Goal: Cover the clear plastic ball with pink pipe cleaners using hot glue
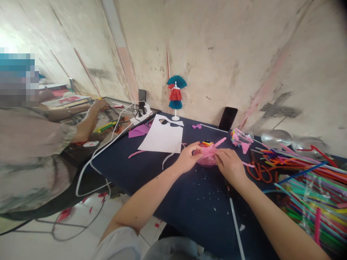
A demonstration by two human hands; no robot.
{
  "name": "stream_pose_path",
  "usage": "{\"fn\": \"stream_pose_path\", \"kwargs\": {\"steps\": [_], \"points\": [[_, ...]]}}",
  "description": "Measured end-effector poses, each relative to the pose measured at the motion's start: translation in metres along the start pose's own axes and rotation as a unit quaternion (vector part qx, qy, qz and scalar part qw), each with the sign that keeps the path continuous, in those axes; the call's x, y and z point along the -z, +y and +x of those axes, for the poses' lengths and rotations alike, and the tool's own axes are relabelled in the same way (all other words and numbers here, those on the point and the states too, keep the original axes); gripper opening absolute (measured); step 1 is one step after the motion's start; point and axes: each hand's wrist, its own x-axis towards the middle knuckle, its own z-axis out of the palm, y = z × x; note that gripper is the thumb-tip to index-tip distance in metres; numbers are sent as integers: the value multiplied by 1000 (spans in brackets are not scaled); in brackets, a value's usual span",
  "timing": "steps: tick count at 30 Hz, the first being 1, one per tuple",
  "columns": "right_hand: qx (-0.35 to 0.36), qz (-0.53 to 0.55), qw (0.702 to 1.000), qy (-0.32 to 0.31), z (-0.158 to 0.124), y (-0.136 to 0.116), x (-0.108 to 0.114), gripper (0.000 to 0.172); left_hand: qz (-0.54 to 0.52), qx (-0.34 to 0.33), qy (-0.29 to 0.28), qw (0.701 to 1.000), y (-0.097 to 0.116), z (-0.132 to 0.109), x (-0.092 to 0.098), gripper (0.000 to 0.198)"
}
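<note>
On the dark blue table [189, 195] sits a clear rounded piece wrapped with pink fuzzy stems [207, 159], with yellow and orange bits at its back edge. My left hand [191, 156] pinches its left side, thumb and fingers pressed on the pink stems. From the right, my right hand [229, 162] holds the stems at the top with bent fingers. A pink stem [220, 142] sticks up behind the piece. White paper [166, 135] with sunglasses [169, 123] on it lies to the left.
Many coloured fuzzy stems [303, 206] and orange scissors [258, 172] lie right. Clear domes [276, 138], a decorated pink piece [241, 139] and a phone [228, 118] stand near the wall. A small dress figure [175, 95], power strip [141, 115] and another person [35, 144] are further left.
</note>
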Motion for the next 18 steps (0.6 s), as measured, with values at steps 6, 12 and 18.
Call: {"fn": "stream_pose_path", "kwargs": {"steps": [6,12,18], "points": [[-13,3,1000,-14,-2,0,0,15,51,-61,7,997,1,-3,-1,8],[-28,30,999,-9,-1,1,-1,14,118,-133,34,984,-1,-3,-6,9],[-132,76,986,61,-3,11,53,13,85,-104,43,990,0,-2,-7,7]]}}
